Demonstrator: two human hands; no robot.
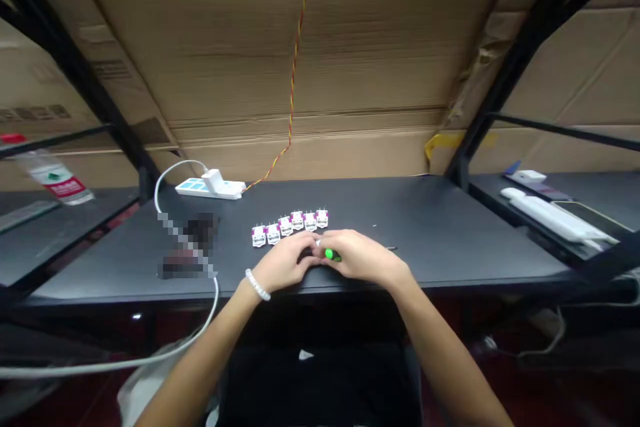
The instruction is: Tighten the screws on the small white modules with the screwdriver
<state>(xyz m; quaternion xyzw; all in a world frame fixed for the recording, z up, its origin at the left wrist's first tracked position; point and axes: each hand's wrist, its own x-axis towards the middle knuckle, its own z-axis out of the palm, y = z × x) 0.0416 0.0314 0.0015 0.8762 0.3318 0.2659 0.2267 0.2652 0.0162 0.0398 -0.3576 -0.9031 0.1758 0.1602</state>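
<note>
My left hand (289, 259), with a pale beaded bracelet at its wrist, meets my right hand at the table's front edge. The fingers of both are closed around a small white piece (319, 242), mostly hidden by the fingertips. A bright green-ended tool (331, 253) pokes out from under my right hand (361, 255), which is curled over it. To the right of that hand a thin metal rod (392, 248) shows; whether it belongs to the green tool I cannot tell. Just beyond my fingers, several small white-and-purple parts (297, 219) with thin prongs stand in a slanting row.
On the dark table (450, 233), a white power strip (220, 189) with a plugged-in charger lies back left. Its white cable (216, 300) runs past a blurred dark object to the lower left. Black frame posts (480, 107) flank both sides; a bottle (63, 180) stands far left.
</note>
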